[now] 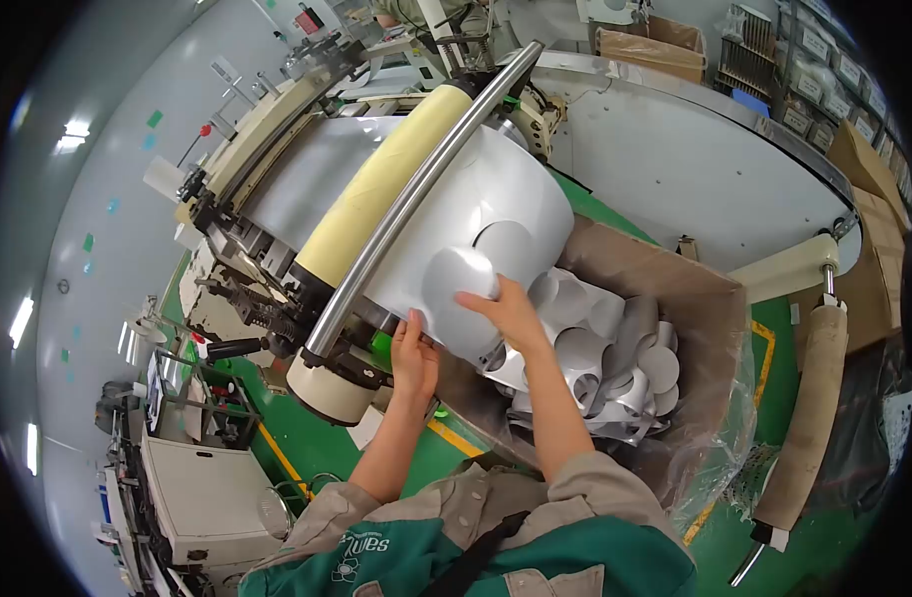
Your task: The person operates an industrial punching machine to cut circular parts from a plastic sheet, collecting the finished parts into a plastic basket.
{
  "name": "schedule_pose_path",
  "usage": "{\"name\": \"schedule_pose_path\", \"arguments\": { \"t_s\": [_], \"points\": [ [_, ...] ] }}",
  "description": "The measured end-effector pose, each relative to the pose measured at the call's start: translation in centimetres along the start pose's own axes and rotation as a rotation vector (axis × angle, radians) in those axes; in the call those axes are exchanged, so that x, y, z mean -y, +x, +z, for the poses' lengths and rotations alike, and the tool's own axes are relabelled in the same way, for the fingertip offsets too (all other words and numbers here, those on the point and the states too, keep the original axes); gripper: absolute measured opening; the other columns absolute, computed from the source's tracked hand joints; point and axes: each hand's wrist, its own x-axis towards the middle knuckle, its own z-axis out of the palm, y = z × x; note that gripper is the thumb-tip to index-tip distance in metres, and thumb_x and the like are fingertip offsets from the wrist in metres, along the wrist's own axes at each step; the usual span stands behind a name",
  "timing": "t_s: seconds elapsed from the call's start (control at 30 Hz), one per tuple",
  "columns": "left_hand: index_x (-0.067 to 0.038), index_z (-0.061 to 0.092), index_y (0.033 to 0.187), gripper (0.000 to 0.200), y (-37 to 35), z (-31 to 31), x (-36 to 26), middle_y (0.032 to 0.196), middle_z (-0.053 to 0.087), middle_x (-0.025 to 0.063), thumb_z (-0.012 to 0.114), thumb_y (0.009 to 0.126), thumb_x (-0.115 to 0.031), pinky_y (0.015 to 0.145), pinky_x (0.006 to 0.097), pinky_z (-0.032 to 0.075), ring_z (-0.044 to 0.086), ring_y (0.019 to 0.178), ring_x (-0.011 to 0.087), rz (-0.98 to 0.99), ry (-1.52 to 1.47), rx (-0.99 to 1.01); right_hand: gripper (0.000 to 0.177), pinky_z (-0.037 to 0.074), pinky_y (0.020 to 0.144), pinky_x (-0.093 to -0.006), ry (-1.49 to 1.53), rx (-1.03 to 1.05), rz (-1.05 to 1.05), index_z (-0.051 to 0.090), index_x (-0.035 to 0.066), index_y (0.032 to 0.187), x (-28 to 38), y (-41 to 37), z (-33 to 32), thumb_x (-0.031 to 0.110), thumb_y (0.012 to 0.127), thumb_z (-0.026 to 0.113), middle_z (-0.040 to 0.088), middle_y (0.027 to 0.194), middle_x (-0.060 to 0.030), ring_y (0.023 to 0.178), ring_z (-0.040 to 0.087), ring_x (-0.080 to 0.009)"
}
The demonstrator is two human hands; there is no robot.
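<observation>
A silvery-white sheet (521,189) hangs in a curve from the machine, with a round cut-out opening in it. A round disc (458,284) of the same material lies against the sheet beside that opening. My right hand (511,316) is closed on the disc's right side, thumb across its front; its other fingers are partly hidden. At the sheet's lower left edge is my left hand (413,363), fingers stretched upward and close to the edge, palm turned toward the sheet. Whether it touches the sheet is hard to tell.
A shiny metal bar (426,194) and a yellow roller (386,184) cross above the sheet. To the right, a lined box (710,338) holds scrap sheet with round holes. Further right stands a covered roller arm (809,413). A white cabinet (212,488) is at lower left.
</observation>
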Motion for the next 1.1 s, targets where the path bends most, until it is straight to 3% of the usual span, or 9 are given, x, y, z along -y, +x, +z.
{"name": "schedule_pose_path", "arguments": {
  "t_s": [0.03, 0.23, 0.3, 0.43, 0.57, 0.73, 0.83, 0.9, 1.1],
  "points": [
    [-0.004, 0.048, 0.115, 0.027, -0.1, -0.1, -0.1, 0.111, 0.056, 0.0047, 0.045, 0.092, -0.019, 0.086, 0.0317, 0.045, 0.054, 0.100, 0.0164, -0.001, 0.007, 0.007, 0.050, 0.047, 0.072, -0.0289, -0.092, 0.036, 0.044, 0.053, -0.008, 0.105, -0.4, 0.8, 0.7, 0.023, 0.071, 0.072, 0.061, 0.095, -0.0100, 0.082, 0.058, -0.0168],
    [0.001, 0.048, 0.114, 0.033, 0.0, -0.3, -0.6, 0.110, 0.056, 0.0088, 0.047, 0.091, -0.023, 0.086, 0.0296, 0.044, 0.054, 0.102, 0.0161, -0.089, 0.148, 0.006, 0.037, 0.048, 0.076, -0.0306, 0.503, 0.028, 0.061, 0.052, -0.005, 0.106, -3.6, -1.4, 0.3, 0.016, 0.078, 0.065, 0.060, 0.095, -0.0106, 0.087, 0.058, -0.0175],
    [0.002, 0.043, 0.120, 0.038, 0.0, 0.7, -0.9, 0.120, 0.050, 0.0158, 0.047, 0.091, -0.023, 0.090, 0.0328, 0.042, 0.050, 0.110, 0.0227, -0.022, 0.060, -0.003, 0.031, 0.047, 0.081, -0.0333, 0.790, -0.083, 0.015, 0.052, 0.000, 0.108, -7.1, -2.7, -2.7, 0.016, 0.082, 0.061, 0.060, 0.098, -0.0087, 0.090, 0.057, -0.0189],
    [0.003, 0.039, 0.123, 0.041, 0.8, 1.1, -2.5, 0.124, 0.047, 0.0126, 0.045, 0.092, -0.024, 0.094, 0.0344, 0.039, 0.045, 0.115, 0.0236, 0.062, 0.043, -0.012, 0.030, 0.046, 0.085, -0.0400, 1.192, -0.404, 0.081, 0.050, 0.006, 0.109, -9.1, -5.2, -9.7, 0.024, 0.085, 0.058, 0.056, 0.105, -0.0063, 0.098, 0.054, -0.0221],
    [0.001, 0.042, 0.120, 0.038, 2.1, -0.1, -2.9, 0.120, 0.049, 0.0086, 0.045, 0.092, -0.024, 0.093, 0.0345, 0.040, 0.046, 0.113, 0.0214, 0.104, 0.004, -0.017, 0.034, 0.045, 0.086, -0.0395, 0.925, -0.343, -0.086, 0.046, 0.004, 0.115, -4.9, -5.1, -8.6, 0.020, 0.087, 0.056, 0.054, 0.110, -0.0076, 0.101, 0.052, -0.0213],
    [-0.005, 0.052, 0.102, 0.021, 1.1, 0.1, -1.9, 0.101, 0.059, 0.0047, 0.050, 0.090, -0.023, 0.078, 0.0290, 0.047, 0.058, 0.092, 0.0151, 0.036, -0.033, -0.067, 0.038, 0.048, 0.073, -0.0302, 0.075, -0.172, -0.060, 0.054, -0.005, 0.103, 1.1, -1.9, -1.4, 0.018, 0.076, 0.069, 0.061, 0.093, -0.0108, 0.084, 0.058, -0.0169],
    [-0.003, 0.047, 0.114, 0.029, 0.1, -0.5, -0.4, 0.112, 0.055, 0.0064, 0.045, 0.092, -0.022, 0.088, 0.0339, 0.043, 0.053, 0.103, 0.0181, -0.020, -0.017, -0.007, 0.044, 0.047, 0.072, -0.0278, -0.343, -0.103, 0.017, 0.055, -0.006, 0.101, 3.2, -0.5, 1.8, 0.020, 0.070, 0.072, 0.062, 0.089, -0.0114, 0.083, 0.059, -0.0175],
    [-0.003, 0.048, 0.114, 0.028, -0.3, 0.1, -0.5, 0.111, 0.056, 0.0051, 0.042, 0.093, -0.021, 0.089, 0.0323, 0.042, 0.054, 0.102, 0.0172, -0.017, -0.039, 0.009, 0.050, 0.047, 0.074, -0.0282, -0.154, 0.091, -0.084, 0.053, -0.007, 0.107, 1.0, 0.9, 2.5, 0.020, 0.069, 0.073, 0.061, 0.094, -0.0121, 0.086, 0.058, -0.0183],
    [0.000, 0.047, 0.115, 0.031, -0.1, -1.0, -0.2, 0.112, 0.056, 0.0100, 0.045, 0.092, -0.021, 0.087, 0.0309, 0.044, 0.054, 0.103, 0.0187, -0.055, 0.006, 0.038, 0.049, 0.047, 0.078, -0.0312, 0.302, -0.101, -0.035, 0.049, -0.004, 0.112, -2.6, -1.0, 1.1, 0.016, 0.073, 0.071, 0.059, 0.100, -0.0126, 0.090, 0.057, -0.0191]
  ]
}}
